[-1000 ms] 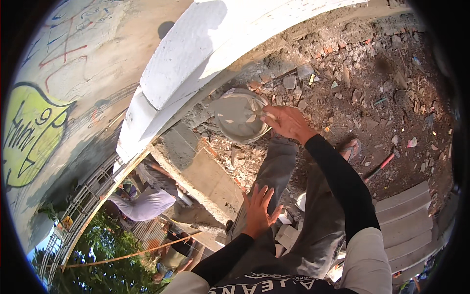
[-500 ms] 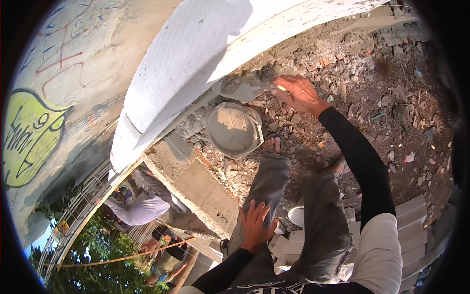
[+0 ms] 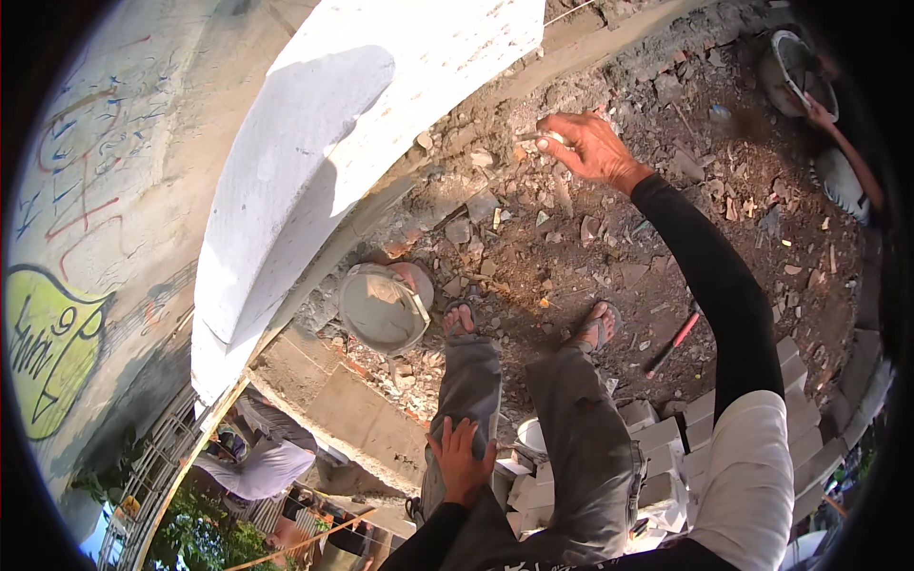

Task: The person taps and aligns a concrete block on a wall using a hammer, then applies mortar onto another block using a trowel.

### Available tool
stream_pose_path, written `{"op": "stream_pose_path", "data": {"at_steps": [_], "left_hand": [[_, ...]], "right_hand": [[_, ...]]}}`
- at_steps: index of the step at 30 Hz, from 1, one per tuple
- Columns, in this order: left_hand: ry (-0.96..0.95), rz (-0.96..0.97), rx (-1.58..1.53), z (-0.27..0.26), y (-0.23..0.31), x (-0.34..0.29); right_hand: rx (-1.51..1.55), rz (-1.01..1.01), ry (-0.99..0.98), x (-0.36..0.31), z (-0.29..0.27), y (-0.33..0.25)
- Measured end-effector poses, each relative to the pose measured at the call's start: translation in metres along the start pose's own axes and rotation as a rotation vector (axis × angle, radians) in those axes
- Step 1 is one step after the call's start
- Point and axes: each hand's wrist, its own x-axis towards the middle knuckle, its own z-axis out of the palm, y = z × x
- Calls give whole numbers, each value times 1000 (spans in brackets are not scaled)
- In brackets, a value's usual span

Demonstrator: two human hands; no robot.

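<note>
My right hand [image 3: 592, 150] has its fingers curled firmly around the pale handle of the trowel [image 3: 559, 140], positioned above the rubble ground [image 3: 562, 252]; the blade cannot be made out. The lower edge of the white ledge [image 3: 276, 205] runs diagonally to the left of this hand, apart from it. Bare rubble extends between the hand, my feet and the red-and-black tool [image 3: 674, 338], leaving room on each side. My left hand [image 3: 463, 463] lies on my left trouser leg, fingers slightly spread, gripping nothing. The near bucket [image 3: 365, 276] stands between ledge and left foot, containing grey mortar [image 3: 376, 314]. At far upper right, a co-worker's hand [image 3: 817, 109] touches a second bucket [image 3: 781, 59]; its contents are unclear.
</note>
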Motion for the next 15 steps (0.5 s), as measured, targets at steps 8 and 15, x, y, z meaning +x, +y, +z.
{"op": "stream_pose_path", "data": {"at_steps": [8,15], "left_hand": [[-26,-56,-11,4,35,3],[250,-55,-174,-74,113,23]], "right_hand": [[-209,155,-80,-25,-116,45],[-474,515,66,-113,-202,-4]]}}
